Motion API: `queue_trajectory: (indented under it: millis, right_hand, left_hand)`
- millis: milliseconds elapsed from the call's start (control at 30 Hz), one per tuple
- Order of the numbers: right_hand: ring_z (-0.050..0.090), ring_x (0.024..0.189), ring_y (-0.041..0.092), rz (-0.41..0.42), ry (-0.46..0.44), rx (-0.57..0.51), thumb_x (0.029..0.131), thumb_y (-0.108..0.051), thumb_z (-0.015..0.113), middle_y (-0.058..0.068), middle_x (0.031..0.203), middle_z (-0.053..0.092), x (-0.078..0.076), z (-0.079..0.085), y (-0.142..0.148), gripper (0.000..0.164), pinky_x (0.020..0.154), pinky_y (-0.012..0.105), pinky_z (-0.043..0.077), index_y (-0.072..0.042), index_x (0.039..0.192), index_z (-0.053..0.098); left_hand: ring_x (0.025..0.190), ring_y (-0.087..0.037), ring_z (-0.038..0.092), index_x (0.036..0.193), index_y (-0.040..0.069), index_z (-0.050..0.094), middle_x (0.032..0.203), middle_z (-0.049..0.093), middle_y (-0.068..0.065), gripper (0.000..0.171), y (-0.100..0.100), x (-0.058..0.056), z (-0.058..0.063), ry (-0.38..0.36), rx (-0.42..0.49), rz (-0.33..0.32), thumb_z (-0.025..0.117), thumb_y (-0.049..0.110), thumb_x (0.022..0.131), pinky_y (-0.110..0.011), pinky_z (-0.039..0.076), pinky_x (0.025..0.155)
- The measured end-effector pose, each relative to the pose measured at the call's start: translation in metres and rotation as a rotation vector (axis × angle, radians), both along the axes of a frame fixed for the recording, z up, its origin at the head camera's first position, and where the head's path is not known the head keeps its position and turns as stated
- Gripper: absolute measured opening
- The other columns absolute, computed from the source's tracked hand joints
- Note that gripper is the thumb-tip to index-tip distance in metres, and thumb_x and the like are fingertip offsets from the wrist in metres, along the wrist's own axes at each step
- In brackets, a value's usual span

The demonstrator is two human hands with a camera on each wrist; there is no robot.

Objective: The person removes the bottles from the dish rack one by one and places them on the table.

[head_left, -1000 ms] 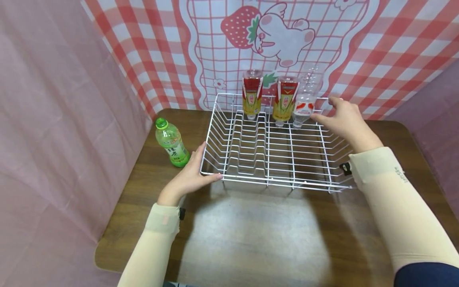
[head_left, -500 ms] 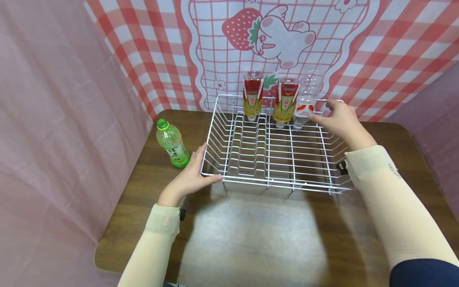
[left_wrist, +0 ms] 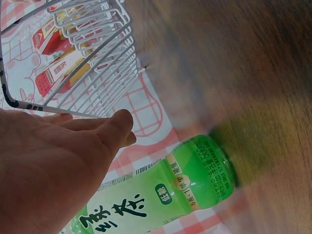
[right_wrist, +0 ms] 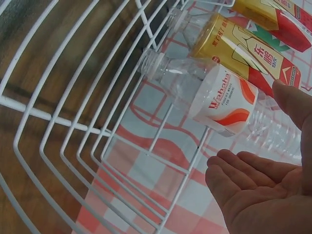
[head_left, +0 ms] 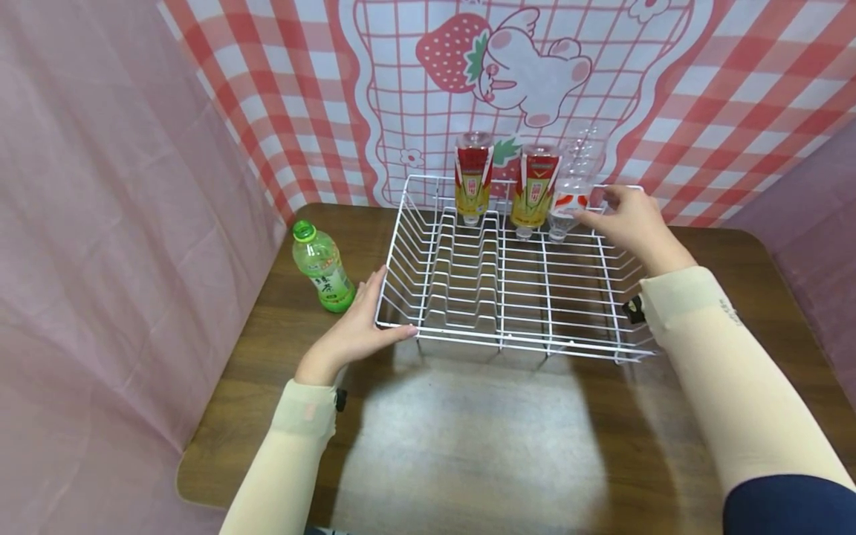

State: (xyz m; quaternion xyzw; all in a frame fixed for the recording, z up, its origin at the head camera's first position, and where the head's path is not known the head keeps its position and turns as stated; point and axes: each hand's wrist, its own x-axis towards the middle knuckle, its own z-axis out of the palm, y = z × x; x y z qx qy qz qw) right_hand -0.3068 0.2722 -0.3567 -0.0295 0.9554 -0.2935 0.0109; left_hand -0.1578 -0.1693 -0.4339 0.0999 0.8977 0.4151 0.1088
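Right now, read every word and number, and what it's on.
"绿茶": green bottle
"低糖": same bottle
"500mL": same bottle
"Wahaha": clear bottle
"PURIFIED WATER FOR DRINKING": same bottle
"东鹏": middle red-gold bottle
Too small or blurred: most remaining label print, lettering on right sleeve

White wire rack (head_left: 468, 332), with a clear plastic bottle (head_left: 571, 200) upended in its back right part.
The rack stands upright on the wooden table (head_left: 267, 401), an oblong basket with slanting sides, two rows of wavy dividers towards its left and a plain barred floor beside them; the bottle leans back, threaded neck down and ribbed body up, its white label bearing red "Wahaha" lettering and a red-orange wave.
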Motion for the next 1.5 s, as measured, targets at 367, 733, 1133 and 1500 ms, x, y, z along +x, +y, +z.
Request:
queue_trajectory:
  millis: [367,733,1133,1500]
  right_hand:
    - [0.049,0.13,0.047,0.01,0.017,-0.088,0.092,-0.048,0.072,0.035,0.141,0.049,-0.009,-0.009,-0.005,0.09,0.105,0.06,0.042,0.014,0.148,0.039]
    - [0.048,0.131,0.045,-0.006,-0.02,-0.116,0.092,-0.048,0.072,0.034,0.143,0.048,-0.016,-0.012,-0.006,0.09,0.105,0.058,0.042,0.012,0.15,0.038]
    - [0.052,0.127,0.042,-0.013,-0.042,-0.15,0.092,-0.05,0.073,0.031,0.142,0.051,-0.026,-0.021,-0.01,0.091,0.103,0.055,0.045,0.01,0.151,0.037]
    - [0.056,0.117,0.038,-0.019,-0.044,-0.177,0.09,-0.053,0.073,0.029,0.135,0.057,-0.031,-0.029,-0.011,0.085,0.098,0.054,0.048,0.007,0.146,0.049]
  left_hand:
    - [0.151,-0.041,-0.003,0.165,0.02,-0.001,0.169,0.001,-0.013,0.119,-0.001,0.0,0.0,0.002,-0.007,-0.001,0.079,0.056,0.083,-0.058,0.012,0.119]
    - [0.151,-0.035,-0.006,0.165,0.021,-0.002,0.169,-0.001,-0.009,0.121,-0.001,-0.001,0.004,-0.011,-0.005,-0.003,0.079,0.058,0.082,-0.058,0.012,0.119]
    - [0.151,-0.034,-0.007,0.165,0.021,-0.002,0.169,-0.002,-0.007,0.121,-0.002,-0.002,0.003,-0.013,-0.009,-0.002,0.078,0.058,0.083,-0.057,0.012,0.119]
    - [0.152,-0.032,-0.007,0.165,0.022,-0.002,0.169,-0.002,-0.011,0.122,-0.002,0.0,0.003,-0.024,-0.004,-0.006,0.079,0.059,0.081,-0.056,0.01,0.119]
